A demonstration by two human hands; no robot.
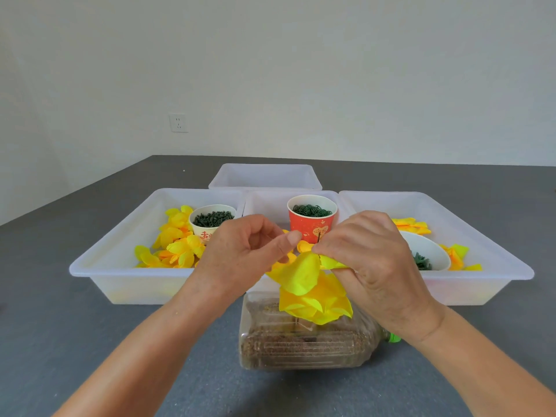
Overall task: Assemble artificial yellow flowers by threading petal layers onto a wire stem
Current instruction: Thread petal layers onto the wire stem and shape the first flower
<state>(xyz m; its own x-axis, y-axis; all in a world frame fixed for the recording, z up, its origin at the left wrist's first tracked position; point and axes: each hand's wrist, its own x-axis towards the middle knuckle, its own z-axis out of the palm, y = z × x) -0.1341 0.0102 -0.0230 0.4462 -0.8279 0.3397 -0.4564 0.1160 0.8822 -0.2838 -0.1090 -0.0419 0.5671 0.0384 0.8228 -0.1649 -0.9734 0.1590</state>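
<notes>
A: Item one, the wire stem (297, 321). Where is it, and how is it oriented?

B: It stands in the sand-filled bottle (304, 341) lying on its side at the near middle of the table (90, 341), just in front of the middle tray (264, 203). Long axis vertical, free tip up. Only a short dark length shows under the petals, and what may be its tip beside the right hand. My guess is that the bottle serves as a weighted base, leaving both hands free.

A: Item two, petal layers.

B: A lower stack (316, 305) is already on the stem, faces splayed outward and down. Top petal layer (298, 275) is held above it, one lobe drooping toward the viewer.

A: Hands?

B: Right hand (373, 260) pinches the top layer at its centre, fingers curled close, likely to line up the hole with the wire tip. Left hand (246, 251): thumb and fingers curled together near the layer's left side; whether it grips the fabric, I cannot tell.

A: Stock?

B: Left tray (99, 260): loose petals, white cup (210, 221) of green pieces. Middle tray: red cup (313, 221). Right tray (496, 257): petals and a tipped cup.
</notes>
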